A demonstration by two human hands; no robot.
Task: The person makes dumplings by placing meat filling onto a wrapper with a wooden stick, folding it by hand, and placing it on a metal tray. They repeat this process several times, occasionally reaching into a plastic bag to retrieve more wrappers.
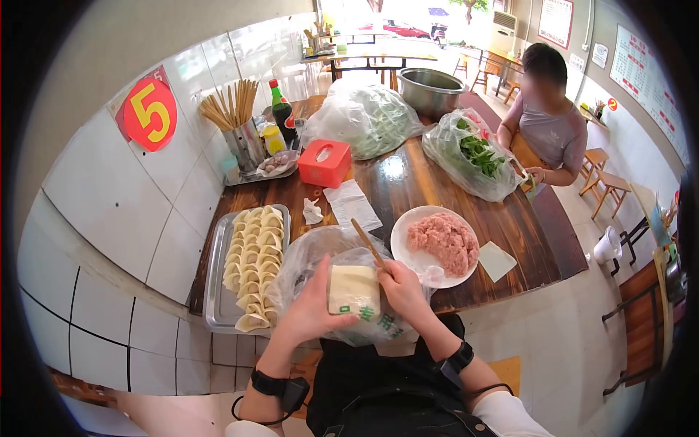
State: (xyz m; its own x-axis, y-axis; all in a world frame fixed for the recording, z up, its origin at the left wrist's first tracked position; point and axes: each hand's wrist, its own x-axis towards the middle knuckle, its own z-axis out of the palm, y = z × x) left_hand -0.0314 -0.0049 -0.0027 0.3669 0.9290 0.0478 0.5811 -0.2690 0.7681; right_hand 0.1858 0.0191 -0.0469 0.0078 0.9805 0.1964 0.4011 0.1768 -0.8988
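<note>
A square stack of pale dough wrappers [354, 285] sits in a clear plastic bag [306, 251] with green print, at the table's near edge. My left hand [314, 304] grips the stack from its left side, the thumb across the lower edge. In my right hand [403, 288], beside the stack's right edge, is a flat wooden stick [368, 242] pointing up and left. Right of the bag stands a white plate [403, 240] with pink minced meat [445, 244]. On the left, a metal tray [218, 291] holds rows of folded dumplings [253, 262].
A single wrapper [497, 261] lies right of the plate. Behind are a napkin [352, 205], a red tissue box [325, 164], bags of greens [470, 154], a steel pot [431, 91] and a chopstick holder [244, 142]. Another person [546, 124] stands at the far right side, handling greens.
</note>
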